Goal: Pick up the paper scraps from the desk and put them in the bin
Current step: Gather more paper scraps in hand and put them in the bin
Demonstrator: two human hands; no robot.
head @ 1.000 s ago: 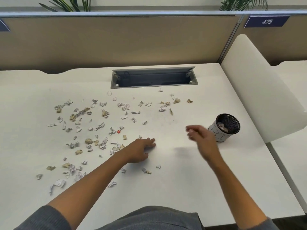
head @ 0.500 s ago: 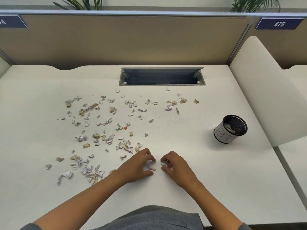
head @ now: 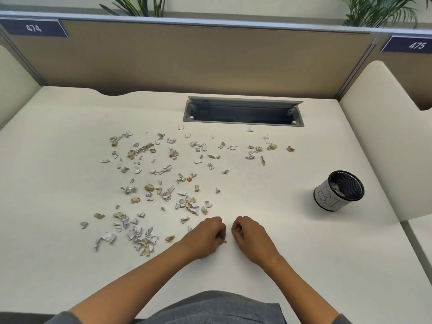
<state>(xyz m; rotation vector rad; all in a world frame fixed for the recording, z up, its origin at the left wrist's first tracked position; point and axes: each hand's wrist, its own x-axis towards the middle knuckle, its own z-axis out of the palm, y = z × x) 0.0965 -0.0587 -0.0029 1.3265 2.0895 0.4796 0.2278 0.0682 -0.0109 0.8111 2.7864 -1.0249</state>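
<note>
**Both hands curled at bench front, scraps lying mostly to the left**

Far left, a label reading 474 [head: 34, 28] is sitting on the tan partition [head: 198, 59]. The paper scraps [head: 163, 183], white and tan with one small orange bit [head: 189, 179], are lying scattered across the left and centre of the white bench [head: 58, 160], with a denser clump [head: 143, 239] near the front left. The left hand [head: 205, 237] is resting at the bench front, just right of that clump, fingers curled inward; its grip is narrow, pinching a small tan scrap [head: 225, 241] that is poking out at the fingertips. Just beside it, not touching, the right hand [head: 251, 239] is also curling its fingers tight; whether that grip is holding anything cannot be told. Behind the hands, the grey cable tray [head: 243, 112] is sitting open in the bench. Well to the right, the black mesh bin [head: 339, 191] with a white paper wrap is standing upright, some scraps showing inside it. Far right, a label is reading 475 [head: 417, 45].
</note>
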